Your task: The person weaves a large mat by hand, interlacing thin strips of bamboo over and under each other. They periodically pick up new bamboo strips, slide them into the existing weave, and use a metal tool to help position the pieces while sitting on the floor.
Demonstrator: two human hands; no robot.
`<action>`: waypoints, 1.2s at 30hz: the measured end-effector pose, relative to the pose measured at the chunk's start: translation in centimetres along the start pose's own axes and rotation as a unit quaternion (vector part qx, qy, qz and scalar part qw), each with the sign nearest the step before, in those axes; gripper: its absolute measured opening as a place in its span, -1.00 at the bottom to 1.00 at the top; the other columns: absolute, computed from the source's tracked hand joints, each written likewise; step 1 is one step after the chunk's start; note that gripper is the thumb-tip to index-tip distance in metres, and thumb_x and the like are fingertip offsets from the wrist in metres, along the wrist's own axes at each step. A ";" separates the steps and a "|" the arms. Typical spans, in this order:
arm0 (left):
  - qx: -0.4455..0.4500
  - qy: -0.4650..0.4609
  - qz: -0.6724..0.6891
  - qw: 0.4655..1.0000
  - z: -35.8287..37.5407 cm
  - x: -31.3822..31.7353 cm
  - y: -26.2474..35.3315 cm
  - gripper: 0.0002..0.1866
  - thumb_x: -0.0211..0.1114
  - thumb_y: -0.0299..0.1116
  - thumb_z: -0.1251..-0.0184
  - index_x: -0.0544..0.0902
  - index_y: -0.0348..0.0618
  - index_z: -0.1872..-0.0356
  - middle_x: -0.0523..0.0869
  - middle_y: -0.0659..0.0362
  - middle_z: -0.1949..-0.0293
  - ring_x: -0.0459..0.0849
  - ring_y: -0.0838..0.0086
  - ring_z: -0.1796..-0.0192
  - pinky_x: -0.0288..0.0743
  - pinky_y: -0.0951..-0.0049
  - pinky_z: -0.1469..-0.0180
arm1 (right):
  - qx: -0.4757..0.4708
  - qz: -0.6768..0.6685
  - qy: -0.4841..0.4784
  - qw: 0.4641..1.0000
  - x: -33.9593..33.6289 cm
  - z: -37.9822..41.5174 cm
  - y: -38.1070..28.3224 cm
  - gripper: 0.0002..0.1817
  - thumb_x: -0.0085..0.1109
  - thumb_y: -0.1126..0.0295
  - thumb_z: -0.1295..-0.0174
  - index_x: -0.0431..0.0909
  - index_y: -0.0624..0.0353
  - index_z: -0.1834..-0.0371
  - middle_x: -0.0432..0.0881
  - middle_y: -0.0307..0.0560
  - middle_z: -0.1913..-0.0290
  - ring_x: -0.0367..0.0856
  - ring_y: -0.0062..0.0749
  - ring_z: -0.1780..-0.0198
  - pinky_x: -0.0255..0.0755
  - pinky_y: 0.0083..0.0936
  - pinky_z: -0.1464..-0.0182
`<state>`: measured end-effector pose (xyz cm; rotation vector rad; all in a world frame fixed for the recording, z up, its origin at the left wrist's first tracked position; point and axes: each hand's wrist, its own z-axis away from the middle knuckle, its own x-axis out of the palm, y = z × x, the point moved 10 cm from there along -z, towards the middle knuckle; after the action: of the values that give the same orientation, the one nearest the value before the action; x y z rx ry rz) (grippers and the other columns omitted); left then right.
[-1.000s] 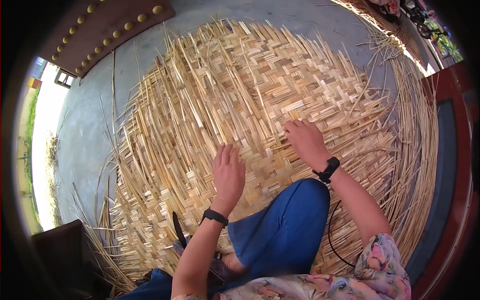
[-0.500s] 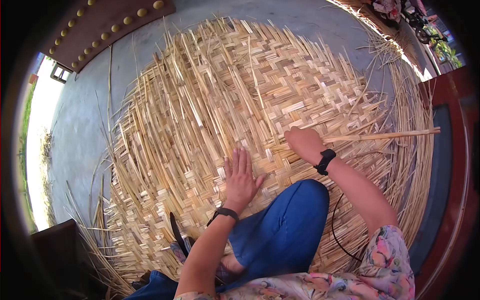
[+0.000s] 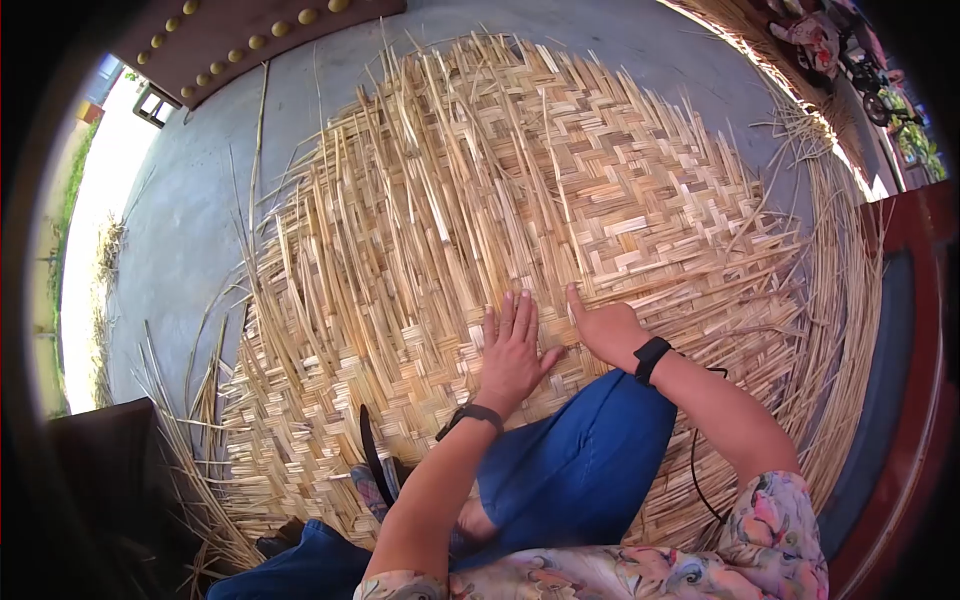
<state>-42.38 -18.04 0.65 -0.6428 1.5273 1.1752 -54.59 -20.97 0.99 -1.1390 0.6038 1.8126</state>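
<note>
A large woven straw mat [image 3: 640,170] in a herringbone pattern spreads beneath both hands. My left hand [image 3: 513,350] lies flat on it, fingers stretched and thumb out, holding nothing. Just to its right, my right hand [image 3: 607,330] rests on the weave with the index finger extended and the other fingers curled under, partly hidden. Nothing can be seen gripped in it. Long loose straw strips [image 3: 440,215] run lengthwise over the mat ahead of my left hand. Other strips [image 3: 700,280] lie crosswise to the right of my right hand.
My bent knee in blue jeans [image 3: 590,460] is on the mat. Bundles of long straw [image 3: 840,300] lie along the right edge. A dark studded panel [image 3: 240,30] stands at the upper left on the grey floor [image 3: 190,240]. A thin black cord [image 3: 697,470] curves by my leg.
My right hand has let go of the long strip that stuck out to the right and now extends its index finger. The left hand remains flat on the mat. The view has shifted slightly.
</note>
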 end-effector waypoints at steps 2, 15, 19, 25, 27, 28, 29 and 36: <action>-0.002 0.011 -0.023 1.000 0.2 -0.1 -0.1 -0.04 0.06 0.33 -0.47 0.25 -0.33 -0.58 0.12 0.03 -0.66 -0.06 0.08 -0.72 -0.24 -0.13 -0.67 | 0.010 -0.016 -0.062 0.998 -0.5 0.1 -0.6 -0.17 0.07 0.42 -0.36 -0.05 0.48 -0.64 0.74 0.10 0.44 0.76 -0.01 0.40 0.58 -0.08 0.38; -0.088 -0.108 0.097 0.985 20.7 -32.9 -7.5 -0.45 0.32 -0.15 -0.50 0.53 -0.23 -0.38 0.68 -0.17 -0.21 0.65 -0.06 -0.25 0.53 0.11 -0.28 | -0.180 -0.127 0.093 0.971 -10.7 -2.0 -16.5 -0.81 0.13 0.41 -0.27 0.59 0.30 0.16 0.74 0.23 0.30 0.75 0.17 0.22 0.60 0.02 0.21; -0.304 -0.004 -0.123 0.945 38.2 -48.7 -10.5 -0.47 0.35 -0.22 -0.48 0.52 -0.22 -0.38 0.63 -0.07 -0.31 0.57 0.01 -0.35 0.43 0.14 -0.38 | -0.219 -0.057 0.078 0.971 -8.0 -6.1 -23.6 -0.82 0.16 0.42 -0.22 0.62 0.28 0.18 0.75 0.24 0.26 0.75 0.18 0.19 0.62 0.02 0.16; -0.603 0.257 -0.228 0.720 76.8 -55.4 -9.4 -0.51 0.32 -0.27 -0.47 0.55 -0.25 -0.34 0.66 -0.15 -0.24 0.63 -0.01 -0.26 0.50 0.19 -0.29 | -0.267 -0.201 -0.196 0.922 -6.7 0.7 -35.5 -0.56 0.24 0.36 -0.30 0.57 0.28 -0.23 0.72 0.12 0.39 0.75 -0.29 0.46 0.61 -0.31 0.40; -0.678 0.262 -0.222 0.650 90.3 -48.9 -9.1 -0.55 0.32 -0.26 -0.46 0.61 -0.26 -0.28 0.70 -0.16 -0.18 0.66 -0.03 -0.21 0.52 0.17 -0.26 | -0.258 -0.190 -0.281 0.905 -3.9 1.7 -36.2 -0.58 0.26 0.37 -0.33 0.59 0.29 -0.23 0.75 0.02 0.36 0.75 -0.37 0.41 0.61 -0.35 0.39; -0.730 0.247 -0.178 0.612 95.7 -44.4 -9.0 -0.58 0.31 -0.28 -0.46 0.64 -0.27 -0.24 0.72 -0.15 -0.13 0.69 -0.01 -0.17 0.55 0.16 -0.22 | -0.285 -0.150 -0.282 0.904 -2.4 1.2 -35.9 -0.59 0.32 0.36 -0.31 0.61 0.29 -0.19 0.76 0.06 0.34 0.76 -0.35 0.40 0.63 -0.33 0.30; -0.775 0.230 -0.129 0.574 100.0 -39.5 -8.4 -0.61 0.30 -0.29 -0.46 0.67 -0.28 -0.20 0.75 -0.14 -0.07 0.72 0.01 -0.13 0.58 0.15 -0.18 | -0.271 -0.110 -0.285 0.912 -2.1 1.2 -35.5 -0.60 0.38 0.33 -0.26 0.65 0.28 -0.13 0.78 0.11 0.29 0.79 -0.20 0.31 0.64 -0.25 0.17; -0.766 0.315 -0.035 0.560 109.0 -13.0 -9.9 -0.76 0.23 -0.35 -0.52 0.80 -0.23 0.04 0.81 -0.02 0.19 0.74 0.15 0.22 0.63 0.06 0.09 | -0.313 0.077 -0.167 0.932 -6.6 1.0 -35.2 -0.61 0.39 0.31 -0.18 0.69 0.23 -0.06 0.78 0.20 0.21 0.77 0.07 0.11 0.63 -0.17 0.02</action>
<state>14.68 75.38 13.66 -2.4475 0.4613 2.2129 -23.21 -5.79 9.06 -1.1583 -0.1097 2.3595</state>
